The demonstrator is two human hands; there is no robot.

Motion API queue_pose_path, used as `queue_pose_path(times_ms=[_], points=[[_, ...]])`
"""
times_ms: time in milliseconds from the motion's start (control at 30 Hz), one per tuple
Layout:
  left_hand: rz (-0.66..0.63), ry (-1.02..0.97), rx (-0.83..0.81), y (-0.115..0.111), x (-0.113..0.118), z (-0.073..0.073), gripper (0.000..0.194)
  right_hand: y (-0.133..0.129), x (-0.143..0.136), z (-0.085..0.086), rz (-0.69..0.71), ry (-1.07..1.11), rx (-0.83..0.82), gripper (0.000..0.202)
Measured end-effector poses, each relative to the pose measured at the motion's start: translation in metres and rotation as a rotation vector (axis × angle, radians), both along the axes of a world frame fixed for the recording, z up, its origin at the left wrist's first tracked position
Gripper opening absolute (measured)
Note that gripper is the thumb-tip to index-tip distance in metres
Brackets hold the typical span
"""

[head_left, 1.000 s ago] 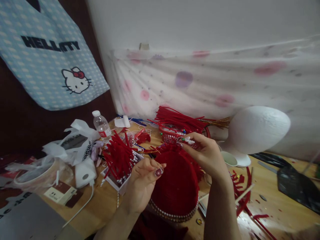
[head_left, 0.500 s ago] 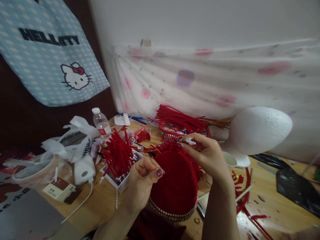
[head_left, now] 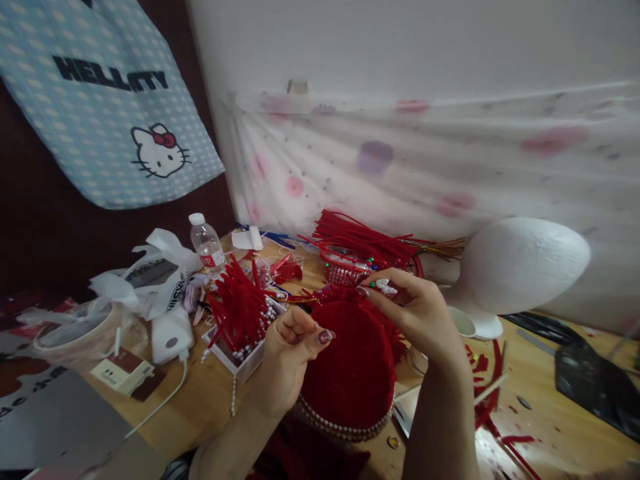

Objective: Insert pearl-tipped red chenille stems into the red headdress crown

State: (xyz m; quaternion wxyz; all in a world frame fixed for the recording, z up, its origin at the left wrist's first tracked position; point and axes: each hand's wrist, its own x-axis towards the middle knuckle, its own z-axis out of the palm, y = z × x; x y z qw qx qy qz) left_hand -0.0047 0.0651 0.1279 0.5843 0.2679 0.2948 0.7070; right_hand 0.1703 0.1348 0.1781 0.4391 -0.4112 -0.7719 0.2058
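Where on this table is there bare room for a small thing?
Bare wood shows at the left, between the white cable and the pearl string, and at the right, between the red strips and the black plastic, though small scraps lie there. Behind the red velvet form, the basket and red stems make it crowded.

"HELL" and "TTY" running across the blue dotted cloth (head_left: 95,130), "de" showing on the grey sheet (head_left: 65,427)
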Motion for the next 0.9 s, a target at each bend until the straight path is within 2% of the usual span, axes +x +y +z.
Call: queue_pose_path(times_ms=[133, 433, 533, 633, 733, 900], points=[[-0.027, -0.008, -0.022, 0.001, 0.001, 0.001, 0.041, 0.0, 0.0, 0.003, -0.003, -0.006, -0.019, 0.009], [-0.08, 0.047, 0.081, 0.003, -0.001, -0.001, 0.022, 0.001, 0.001, 0.0, -0.012, -0.028, -0.012, 0.009], [0.002, 0.115, 0.122, 0.005, -0.015, 0.0, 0.025, 0.001, 0.001, 0.0, -0.019, -0.043, -0.009, 0.01], [0.127, 0.264, 0.181, 0.009, -0.035, 0.006, 0.035, 0.0, 0.001, 0.002, -0.03, -0.048, -0.002, 0.009], [0.211, 0.34, 0.191, 0.012, -0.051, 0.011, 0.034, 0.0, 0.001, 0.004, -0.032, -0.054, 0.013, 0.01], [0.149, 0.401, 0.12, 0.01, -0.061, 0.01, 0.042, -0.001, 0.001, 0.006, -0.024, -0.079, 0.038, 0.01]])
